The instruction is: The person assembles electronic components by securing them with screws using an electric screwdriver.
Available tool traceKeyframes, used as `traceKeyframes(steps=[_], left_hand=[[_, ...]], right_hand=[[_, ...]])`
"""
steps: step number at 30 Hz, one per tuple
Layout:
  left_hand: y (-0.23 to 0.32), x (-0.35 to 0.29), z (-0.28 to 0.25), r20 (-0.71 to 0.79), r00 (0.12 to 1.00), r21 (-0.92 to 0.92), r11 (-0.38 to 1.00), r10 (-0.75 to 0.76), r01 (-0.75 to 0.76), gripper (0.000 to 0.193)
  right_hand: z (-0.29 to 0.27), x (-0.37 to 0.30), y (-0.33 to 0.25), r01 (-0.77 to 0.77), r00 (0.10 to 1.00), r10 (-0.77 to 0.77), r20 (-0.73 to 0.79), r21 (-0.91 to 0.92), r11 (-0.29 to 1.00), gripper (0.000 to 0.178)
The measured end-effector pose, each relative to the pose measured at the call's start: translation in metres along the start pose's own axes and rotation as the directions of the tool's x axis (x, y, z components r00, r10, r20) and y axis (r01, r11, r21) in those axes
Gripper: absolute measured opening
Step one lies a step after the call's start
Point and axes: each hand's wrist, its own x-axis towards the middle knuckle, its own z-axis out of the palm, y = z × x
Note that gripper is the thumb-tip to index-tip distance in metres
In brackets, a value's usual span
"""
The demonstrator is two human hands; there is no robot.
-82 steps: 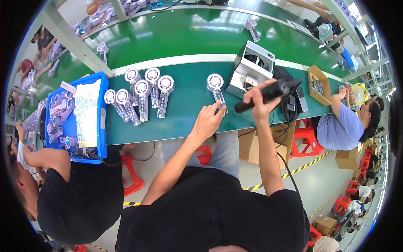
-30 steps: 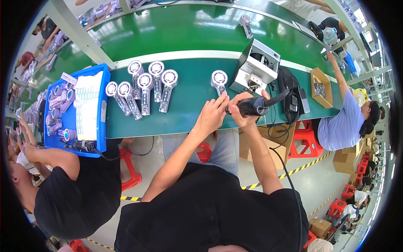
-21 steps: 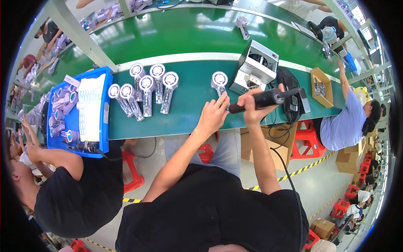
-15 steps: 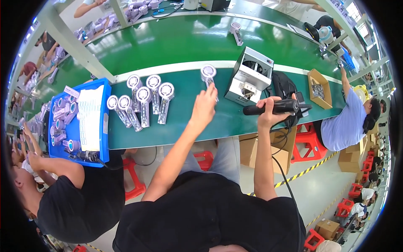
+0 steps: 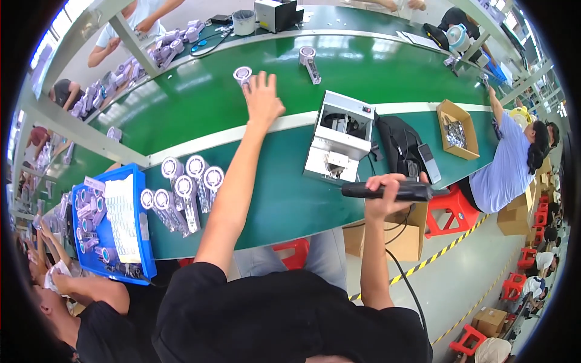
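My left hand [image 5: 263, 103] reaches out over the green conveyor belt, its fingers spread. A lilac handheld fan [image 5: 242, 75] lies at its fingertips, the handle mostly hidden by the hand. My right hand [image 5: 382, 196] is wrapped round a black corded electric screwdriver [image 5: 363, 190], held level above the bench's front edge. Left of my left forearm, several handheld fans [image 5: 186, 187] lie in a cluster, their handles uncovered and inner parts showing. Another such fan [image 5: 309, 60] rests on the belt, farther off and to the right.
A grey-white machine [image 5: 336, 139] stands mid-bench, with a black bag [image 5: 396, 145] beside it. A cardboard box of small metal parts [image 5: 455, 133] is at the right. The blue tray [image 5: 144, 218] at the left holds fan parts and a paper sheet. Co-workers sit on both sides.
My left hand has carried a fan from the bench out onto the belt, and its fingers have spread. The screwdriver in my right hand has come lower, toward the bench's front edge.
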Motion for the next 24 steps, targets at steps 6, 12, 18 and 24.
traceKeyframes(steps=[6,12,18,24], left_hand=[[0.056,0.04,0.058,0.39,0.916,-0.269,0.963,0.09,0.02,0.062],[0.05,0.049,0.092,0.439,0.898,-0.2,0.97,-0.036,0.137,0.032],[0.037,0.007,0.014,0.435,0.887,-0.161,0.956,-0.155,0.246,0.027],[0.04,-0.093,-0.1,0.377,0.907,-0.118,0.961,-0.19,0.25,0.05]], right_hand=[[0.017,0.059,-0.027,0.235,0.968,-0.245,0.047,0.154,0.96,0.041],[0.066,0.089,-0.002,0.447,0.876,-0.464,-0.132,-0.139,0.884,0.031],[0.068,0.08,-0.029,0.462,0.886,-0.459,0.056,-0.075,0.883,0.069],[0.084,0.071,-0.039,0.047,0.959,-0.028,0.281,-0.064,0.997,0.079]])
